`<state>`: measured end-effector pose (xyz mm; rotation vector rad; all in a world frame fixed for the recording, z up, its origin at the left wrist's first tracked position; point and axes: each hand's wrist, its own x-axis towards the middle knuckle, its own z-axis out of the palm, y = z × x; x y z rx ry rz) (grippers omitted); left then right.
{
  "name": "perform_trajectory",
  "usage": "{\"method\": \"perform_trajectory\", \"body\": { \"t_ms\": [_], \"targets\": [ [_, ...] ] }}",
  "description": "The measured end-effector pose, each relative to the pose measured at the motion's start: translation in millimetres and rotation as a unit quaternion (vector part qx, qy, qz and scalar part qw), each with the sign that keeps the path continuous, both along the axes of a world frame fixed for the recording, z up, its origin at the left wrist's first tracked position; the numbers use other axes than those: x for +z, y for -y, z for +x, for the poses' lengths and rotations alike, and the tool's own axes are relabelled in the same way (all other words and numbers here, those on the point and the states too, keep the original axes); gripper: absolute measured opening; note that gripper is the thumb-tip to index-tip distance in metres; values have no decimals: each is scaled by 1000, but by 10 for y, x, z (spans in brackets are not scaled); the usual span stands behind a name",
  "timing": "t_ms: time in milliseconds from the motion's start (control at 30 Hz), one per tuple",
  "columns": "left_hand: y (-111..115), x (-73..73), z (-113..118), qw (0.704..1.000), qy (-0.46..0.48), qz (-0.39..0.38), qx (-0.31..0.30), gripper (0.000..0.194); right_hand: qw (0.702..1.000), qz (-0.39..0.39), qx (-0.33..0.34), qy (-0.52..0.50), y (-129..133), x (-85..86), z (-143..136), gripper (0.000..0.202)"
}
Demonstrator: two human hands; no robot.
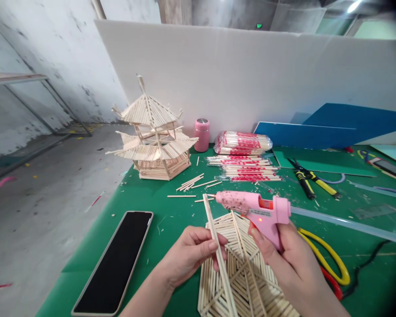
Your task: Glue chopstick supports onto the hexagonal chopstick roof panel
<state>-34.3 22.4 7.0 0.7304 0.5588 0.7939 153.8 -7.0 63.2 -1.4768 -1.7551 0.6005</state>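
Observation:
My left hand (198, 251) pinches a long pale wooden strip (219, 255), which looks like sticks joined side by side, and holds it tilted with its top end raised. In my right hand (293, 259) is a pink glue gun (251, 207), a clear glue stick (343, 223) trailing from its back. A small orange light glows on its grip. The gun's nozzle is close to the strip's top end; whether they touch I cannot tell. Beneath both hands lies a many-sided panel of wooden sticks (211, 286), partly hidden by them, with a thin stick (240, 237) across it.
A stick-built pagoda (155, 149) stands at the back left, beside a pink flask (202, 135) and packs of chopsticks (244, 143). A phone (114, 264) lies at left. Yellow-black cutters (312, 178), yellow handles (336, 259) and a black cord (359, 268) are at right.

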Motion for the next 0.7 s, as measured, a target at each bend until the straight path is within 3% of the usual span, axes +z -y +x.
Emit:
{"method": "perform_trajectory", "body": {
  "t_ms": [200, 700],
  "targets": [
    [6, -10, -9, 1000, -1, 4, -7, 23, 1000, -6, 7, 12, -7, -39, 10, 37],
    [5, -18, -15, 1000, -6, 11, -15, 23, 999, 15, 0, 29, 5, -54, 28, 36]
  ]
}}
